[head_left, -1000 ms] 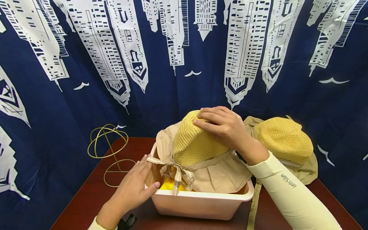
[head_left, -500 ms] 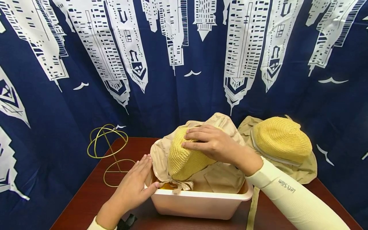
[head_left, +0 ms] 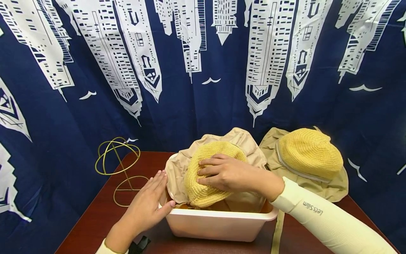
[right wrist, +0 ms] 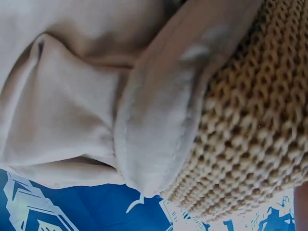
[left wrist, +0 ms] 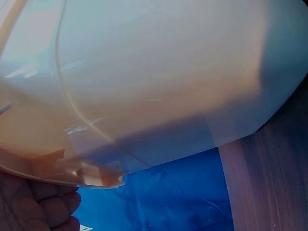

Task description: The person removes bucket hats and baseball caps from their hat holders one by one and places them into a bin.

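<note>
A sun hat with a yellow knitted crown (head_left: 203,192) and a wide beige fabric brim (head_left: 177,176) sits inside a pale pink plastic bin (head_left: 219,225), crown upward. My right hand (head_left: 225,173) presses on top of the crown, its fingers lying across the knit; the thumb is hidden. In the right wrist view, the knit (right wrist: 255,139) and the folded brim (right wrist: 62,110) fill most of the picture. My left hand (head_left: 144,199) rests on the bin's left front corner, fingers extended along the side and thumb on the front rim.
A second yellow knitted hat (head_left: 311,153) with an olive brim lies right of the bin, its strap hanging forward. Left of the bin stands a gold wire hat stand (head_left: 127,174). Everything is on a dark red table (head_left: 98,222) before a navy patterned curtain (head_left: 196,106).
My right hand has moved down and left, and the hat has sunk lower into the bin. Its crown now faces up more, and its tied bow has dropped from sight. The left hand stays put.
</note>
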Action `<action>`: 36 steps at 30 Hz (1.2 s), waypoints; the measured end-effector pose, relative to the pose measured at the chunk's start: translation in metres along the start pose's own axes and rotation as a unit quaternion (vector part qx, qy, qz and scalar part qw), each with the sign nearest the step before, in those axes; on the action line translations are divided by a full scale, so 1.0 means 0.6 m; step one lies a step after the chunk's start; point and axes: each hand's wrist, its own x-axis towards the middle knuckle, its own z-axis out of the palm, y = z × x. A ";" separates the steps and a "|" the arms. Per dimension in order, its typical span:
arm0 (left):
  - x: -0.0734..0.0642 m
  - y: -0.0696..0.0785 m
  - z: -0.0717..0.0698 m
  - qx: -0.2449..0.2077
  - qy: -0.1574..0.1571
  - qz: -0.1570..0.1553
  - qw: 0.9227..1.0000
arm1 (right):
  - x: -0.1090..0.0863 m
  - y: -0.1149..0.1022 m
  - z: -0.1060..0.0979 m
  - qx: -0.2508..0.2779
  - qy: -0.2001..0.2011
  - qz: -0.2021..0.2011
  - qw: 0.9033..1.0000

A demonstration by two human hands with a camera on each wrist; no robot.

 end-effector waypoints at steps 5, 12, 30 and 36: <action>-0.002 0.000 -0.002 -0.001 -0.004 -0.003 1.000 | -0.001 0.002 -0.010 0.024 -0.009 0.017 1.000; -0.001 -0.002 -0.001 0.003 -0.005 -0.004 1.000 | -0.008 0.018 -0.042 0.009 0.009 0.030 0.999; -0.001 -0.004 -0.001 0.004 -0.006 -0.006 1.000 | -0.051 0.075 -0.027 0.130 -0.096 0.156 0.974; 0.000 -0.003 -0.002 0.008 -0.007 -0.004 1.000 | -0.040 0.076 0.004 0.148 -0.142 0.158 0.966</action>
